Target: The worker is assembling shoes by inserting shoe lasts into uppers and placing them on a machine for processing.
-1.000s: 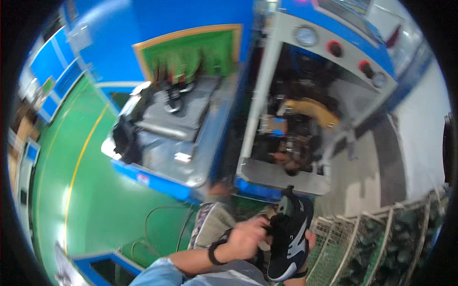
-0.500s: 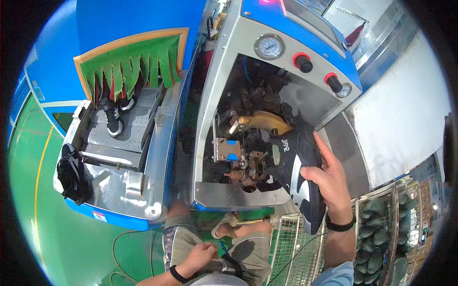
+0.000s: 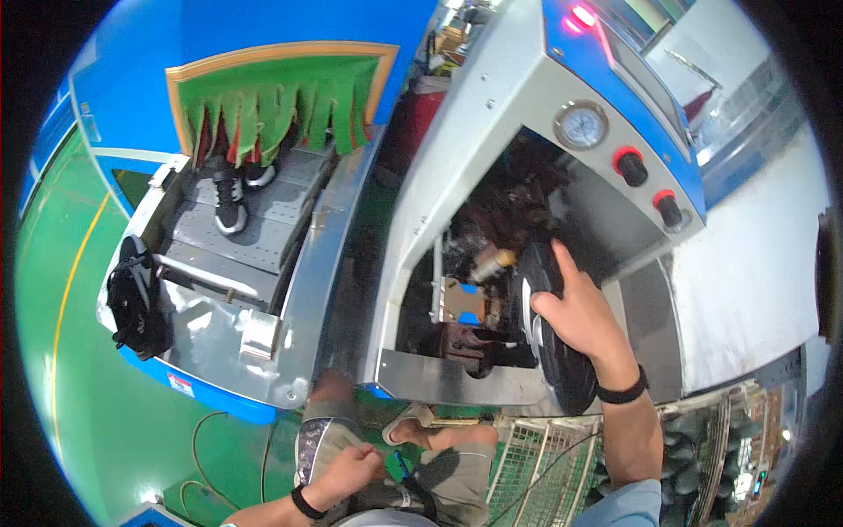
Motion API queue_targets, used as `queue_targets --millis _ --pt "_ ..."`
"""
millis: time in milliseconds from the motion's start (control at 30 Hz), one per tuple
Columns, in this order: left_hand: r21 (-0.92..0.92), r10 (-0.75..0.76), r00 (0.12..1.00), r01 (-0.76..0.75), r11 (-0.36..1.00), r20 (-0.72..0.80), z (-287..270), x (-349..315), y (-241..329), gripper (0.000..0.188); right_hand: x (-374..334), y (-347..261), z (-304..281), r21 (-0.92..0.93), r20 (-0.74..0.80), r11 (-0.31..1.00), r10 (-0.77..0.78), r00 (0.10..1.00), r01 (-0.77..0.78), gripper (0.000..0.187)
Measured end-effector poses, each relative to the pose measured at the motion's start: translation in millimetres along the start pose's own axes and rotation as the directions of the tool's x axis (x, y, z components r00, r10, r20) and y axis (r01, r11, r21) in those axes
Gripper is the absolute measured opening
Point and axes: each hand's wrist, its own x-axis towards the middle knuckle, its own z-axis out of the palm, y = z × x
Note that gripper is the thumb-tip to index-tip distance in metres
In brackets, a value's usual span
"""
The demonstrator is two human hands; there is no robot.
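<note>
In front of the dark opening of a grey and blue machine [image 3: 474,132], grips a black shoe [image 3: 566,373] firmly with the right hand [image 3: 580,316] — thumb beside the white stripe, forefinger stretched along toward the far end. Holds the shoe at a tilt, with the far end toward the opening and the near end over the metal front edge; hidden too much to tell whether touching either. Has the left hand [image 3: 351,470] low over the lap, well apart from the right, with fingers loosely curled in — too small to tell whether around anything. Wears a black band [image 3: 623,386] on each wrist.

Just left of the right hand, inside the opening, shows a tan plate [image 3: 464,303] with blue patches. Beyond the right hand, shows a round gauge [image 3: 581,125], two black knobs with red rings [image 3: 630,165] and a glowing red light [image 3: 582,16]. Farther left of both hands, includes a metal counter [image 3: 215,338] with another shoe [image 3: 136,299] at its outer edge, plus white-toed shoes [image 3: 230,206] partly under a fringed green curtain [image 3: 263,97]. Between the forearms, includes a wire rack [image 3: 549,461].
</note>
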Motion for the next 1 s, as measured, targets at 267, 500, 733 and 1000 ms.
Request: queue_targets --millis 267,500,733,1000 --pt "0.081 0.112 0.992 -0.116 0.99 0.057 31 -11 41 0.03 -8 -3 26 -0.015 -0.125 0.997 -0.083 0.989 0.082 0.089" --pt "0.207 0.308 0.94 -0.334 0.92 0.148 66 -25 63 0.034 -39 0 16 -0.011 -0.451 0.998 -0.064 0.89 0.066 0.091" --pt "-0.255 0.498 0.801 -0.432 0.865 0.331 84 -32 78 0.046 -179 -8 50 0.041 -0.539 0.981 -0.139 0.831 0.191 0.094" --pt "-0.532 0.261 0.628 0.291 0.796 0.734 88 -33 98 0.075 -303 0 62 -0.105 -0.212 0.826 -0.563 0.799 0.555 0.046"
